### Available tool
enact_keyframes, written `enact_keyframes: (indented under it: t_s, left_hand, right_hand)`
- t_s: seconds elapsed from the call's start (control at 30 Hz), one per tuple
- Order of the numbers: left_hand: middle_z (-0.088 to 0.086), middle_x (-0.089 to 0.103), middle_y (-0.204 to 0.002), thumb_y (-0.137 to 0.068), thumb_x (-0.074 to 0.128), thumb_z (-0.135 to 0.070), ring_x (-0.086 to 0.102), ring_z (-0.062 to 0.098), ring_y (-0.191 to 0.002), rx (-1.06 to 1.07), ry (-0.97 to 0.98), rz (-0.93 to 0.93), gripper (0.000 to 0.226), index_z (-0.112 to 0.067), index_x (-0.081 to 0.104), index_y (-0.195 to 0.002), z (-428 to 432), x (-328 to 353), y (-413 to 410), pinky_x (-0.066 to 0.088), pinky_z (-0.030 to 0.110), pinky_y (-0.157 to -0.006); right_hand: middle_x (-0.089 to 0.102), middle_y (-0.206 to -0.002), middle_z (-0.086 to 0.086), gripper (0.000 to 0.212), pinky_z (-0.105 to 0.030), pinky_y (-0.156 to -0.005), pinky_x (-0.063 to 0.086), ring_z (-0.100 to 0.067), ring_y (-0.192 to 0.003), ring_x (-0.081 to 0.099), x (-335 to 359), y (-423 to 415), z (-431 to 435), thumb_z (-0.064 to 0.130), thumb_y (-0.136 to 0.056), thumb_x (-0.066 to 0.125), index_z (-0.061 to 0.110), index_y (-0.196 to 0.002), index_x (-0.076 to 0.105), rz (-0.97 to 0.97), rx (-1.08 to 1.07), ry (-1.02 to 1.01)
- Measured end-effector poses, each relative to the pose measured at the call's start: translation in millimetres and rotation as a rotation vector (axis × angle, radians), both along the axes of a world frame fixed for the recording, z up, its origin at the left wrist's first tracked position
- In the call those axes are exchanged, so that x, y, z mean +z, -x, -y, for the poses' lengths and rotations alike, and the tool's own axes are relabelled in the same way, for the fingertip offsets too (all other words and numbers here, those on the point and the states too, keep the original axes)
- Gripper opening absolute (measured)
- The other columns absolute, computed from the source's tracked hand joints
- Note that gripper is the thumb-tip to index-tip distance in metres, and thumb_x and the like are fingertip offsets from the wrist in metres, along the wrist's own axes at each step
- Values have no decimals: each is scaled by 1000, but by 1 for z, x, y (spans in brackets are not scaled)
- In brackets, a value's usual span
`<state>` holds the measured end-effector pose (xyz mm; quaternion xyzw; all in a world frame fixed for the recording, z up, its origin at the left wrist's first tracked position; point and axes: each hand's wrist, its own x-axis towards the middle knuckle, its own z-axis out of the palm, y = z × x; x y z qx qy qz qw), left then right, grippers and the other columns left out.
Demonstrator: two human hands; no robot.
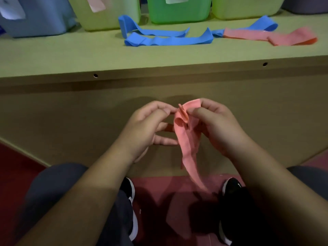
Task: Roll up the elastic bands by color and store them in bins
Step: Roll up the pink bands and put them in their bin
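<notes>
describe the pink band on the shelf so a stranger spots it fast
Start at the green shelf top below the plastic bins. On its right end lies a flat pink elastic band, overlapping a blue elastic band. It is the only pink one there.

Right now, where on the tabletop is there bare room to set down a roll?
Bare: the left tabletop, before the blue bin, and the front strip along its edge. Crowded: centre to right, where blue bands and a pink band lie.
</notes>
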<state>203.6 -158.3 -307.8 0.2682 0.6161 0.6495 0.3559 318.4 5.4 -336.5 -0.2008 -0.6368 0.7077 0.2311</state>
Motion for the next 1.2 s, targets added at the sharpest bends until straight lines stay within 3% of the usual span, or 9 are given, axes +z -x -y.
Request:
enact_keyframes:
  t_s: [0.1, 0.17, 0.27, 0.37, 0.53, 0.7, 0.8, 1.03, 1.2]
  left_hand:
    - [12, 72, -99, -104, 65, -14, 71, 18, -79, 37, 55, -136, 11, -4, 69, -103, -3, -14, 4, 65, 41, -62]
    - [8, 70, -96, -99, 72, -10, 69, 13, -72, 81, 86, -202, 7, -4, 68, -100, -5, -25, 7, 61, 32, -55]
    - [2, 70, -95, -95, 76, -8, 66, 10, -63, 129, 121, -244, 13, -13, 66, -100, -8, -38, 15, 52, 27, -49]
    - [-7, 70, -97, -94, 75, -13, 66, 12, -68, 141, 151, -290, 18, -26, 68, -102, -11, -43, 23, 52, 28, -51]
    - [-8, 73, -92, -94, 76, -13, 72, 18, -70, 140, 145, -342, 11, -23, 75, -97, -16, -48, 29, 62, 43, -61]
    - [-10, 76, -90, -89, 79, -14, 72, 2, -77, 245, 169, -682, 18, -31, 80, -95, -27, -59, 31, 53, 17, -70]
    - [-18, 77, -85, -87, 81, -17, 71, -5, -77, 290, 190, -651, 15, -31, 82, -93, -34, -59, 29, 53, 16, -71]
    - [-3, 76, -71, -86, 86, -21, 70, 12, -66, 218, 165, -390, 5, -25, 84, -85, -45, -59, 32, 63, 46, -69]
    - [1, 76, -81, -90, 82, -19, 78, 21, -79, 171, 117, -372, 6, -25, 81, -90, -49, -60, 32, 66, 41, -68]
  right_hand:
    - [77, -85, -5, 17, -24, -66, 49, -12, -73, 67, -8, 0, 0, 8, -99, 65, 13, -102, 81, 22, 10, -16]
    - [75, -83, -5, 13, -28, -70, 49, -15, -75, 66, -13, 2, 2, 11, -99, 68, 12, -104, 80, 33, 22, -43]
    - [72, -85, -16, 17, -31, -69, 49, -22, -75, 63, -16, 8, 4, 20, -94, 70, 9, -105, 78, 40, 11, -52]
    - [73, -93, -28, 21, -33, -71, 48, -26, -78, 63, -19, 13, 2, 23, -92, 70, 10, -106, 79, 45, 1, -49]
    - [67, -106, -41, 22, -44, -81, 47, -31, -82, 63, -26, 18, -4, 25, -92, 71, 11, -107, 80, 78, -5, -19]
    - [69, -85, -27, 28, -40, -74, 44, -28, -74, 61, -36, 24, -10, 25, -91, 71, 4, -108, 77, 124, -43, 12]
    - [72, -90, -27, 22, -42, -75, 47, -29, -76, 64, -38, 25, -13, 22, -94, 70, 7, -107, 77, 127, -60, 21]
    - [78, -92, -18, 12, -30, -67, 54, -18, -75, 70, -35, 16, -17, 13, -102, 67, 11, -107, 77, 117, -96, -92]
    - [75, -81, -2, 9, -28, -65, 51, -11, -70, 67, -37, 12, -20, 14, -102, 68, 11, -104, 77, 117, -92, -138]
